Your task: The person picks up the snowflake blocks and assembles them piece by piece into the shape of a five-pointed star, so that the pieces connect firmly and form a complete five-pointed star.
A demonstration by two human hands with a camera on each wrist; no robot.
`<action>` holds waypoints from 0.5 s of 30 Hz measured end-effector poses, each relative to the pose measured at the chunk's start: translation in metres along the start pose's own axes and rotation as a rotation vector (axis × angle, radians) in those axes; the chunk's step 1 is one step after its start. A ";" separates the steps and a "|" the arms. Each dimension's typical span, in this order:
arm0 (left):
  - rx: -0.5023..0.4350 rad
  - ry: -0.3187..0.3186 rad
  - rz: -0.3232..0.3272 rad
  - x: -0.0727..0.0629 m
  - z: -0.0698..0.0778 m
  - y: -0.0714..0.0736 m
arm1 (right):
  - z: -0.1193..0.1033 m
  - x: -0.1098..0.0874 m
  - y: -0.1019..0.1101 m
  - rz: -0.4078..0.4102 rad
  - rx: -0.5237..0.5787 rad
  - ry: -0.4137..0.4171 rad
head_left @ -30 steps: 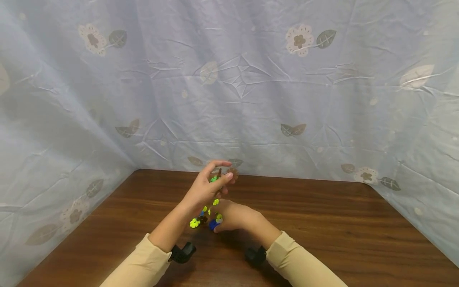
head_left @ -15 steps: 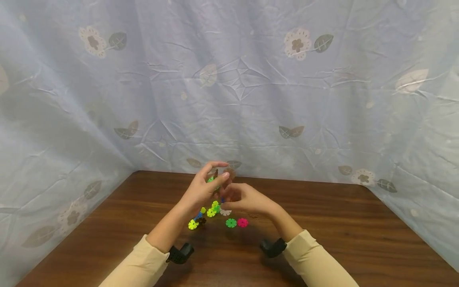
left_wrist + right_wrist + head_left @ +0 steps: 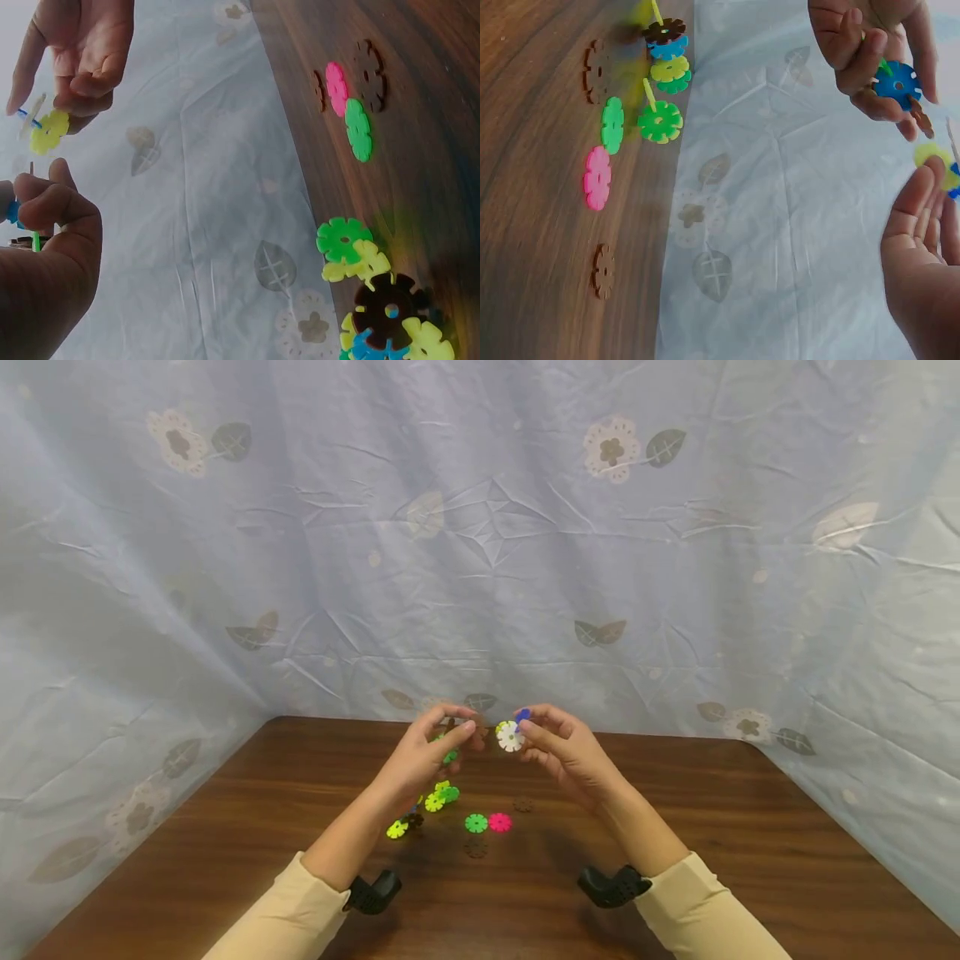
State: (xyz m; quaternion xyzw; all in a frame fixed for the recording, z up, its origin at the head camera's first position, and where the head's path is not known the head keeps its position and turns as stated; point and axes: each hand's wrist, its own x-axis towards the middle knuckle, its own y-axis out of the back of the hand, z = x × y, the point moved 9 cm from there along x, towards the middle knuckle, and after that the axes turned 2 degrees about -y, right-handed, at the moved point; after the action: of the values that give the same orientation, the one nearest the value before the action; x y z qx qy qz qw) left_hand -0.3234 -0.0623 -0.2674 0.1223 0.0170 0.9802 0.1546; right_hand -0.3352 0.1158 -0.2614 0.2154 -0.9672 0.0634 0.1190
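In the head view my left hand [image 3: 420, 758] is raised over the table and grips a joined group of plastic snowflake discs. That group shows a green disc [image 3: 450, 757], a blue disc [image 3: 897, 84] and a brown disc [image 3: 922, 118]; fingers hide part of it. Opposite, my right hand [image 3: 581, 764] pinches another joined group between thumb and fingers. It has a white disc [image 3: 510, 737] facing me, a blue disc [image 3: 522, 717] set across it and a yellow disc [image 3: 49, 132] behind. A small gap separates the two groups.
On the wooden table [image 3: 675, 827] lie loose snowflake discs: a green one [image 3: 476, 823], a pink one [image 3: 500, 822] and brown ones [image 3: 476, 847]. Left of them are a yellow-and-green joined cluster [image 3: 435, 802] and a cluster with a dark brown disc [image 3: 390, 306]. A patterned curtain [image 3: 487, 610] surrounds the table.
My right hand has lifted the white, blue and yellow disc group off the table, up and to the right. Loose discs beneath it came into view. The left hand stays nearly in place.
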 end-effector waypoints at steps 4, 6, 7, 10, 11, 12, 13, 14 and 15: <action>-0.035 0.022 -0.020 -0.001 -0.001 -0.005 | -0.009 -0.004 0.003 0.045 -0.003 0.071; -0.041 0.030 -0.029 -0.002 0.000 -0.008 | -0.012 -0.007 0.004 0.063 -0.016 0.113; -0.043 0.035 -0.032 -0.003 0.000 -0.009 | -0.015 -0.008 0.004 0.073 -0.025 0.134; -0.064 0.041 -0.041 -0.004 0.002 -0.013 | -0.021 -0.013 0.005 0.096 -0.040 0.196; -0.074 0.042 -0.043 -0.004 0.002 -0.013 | -0.023 -0.014 0.005 0.101 -0.042 0.211; -0.087 0.044 -0.047 -0.004 0.003 -0.015 | -0.025 -0.016 0.005 0.104 -0.046 0.225; -0.098 0.045 -0.051 -0.004 0.003 -0.016 | -0.026 -0.017 0.004 0.107 -0.052 0.237; -0.109 0.046 -0.056 -0.005 0.004 -0.017 | -0.028 -0.018 0.004 0.107 -0.055 0.246; -0.119 0.048 -0.061 -0.005 0.005 -0.019 | -0.029 -0.019 0.003 0.106 -0.061 0.255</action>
State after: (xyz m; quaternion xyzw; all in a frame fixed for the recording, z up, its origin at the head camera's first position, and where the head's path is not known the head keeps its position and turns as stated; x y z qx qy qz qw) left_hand -0.3125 -0.0461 -0.2654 0.0889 -0.0341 0.9769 0.1912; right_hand -0.3142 0.1311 -0.2388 0.1507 -0.9556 0.0671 0.2441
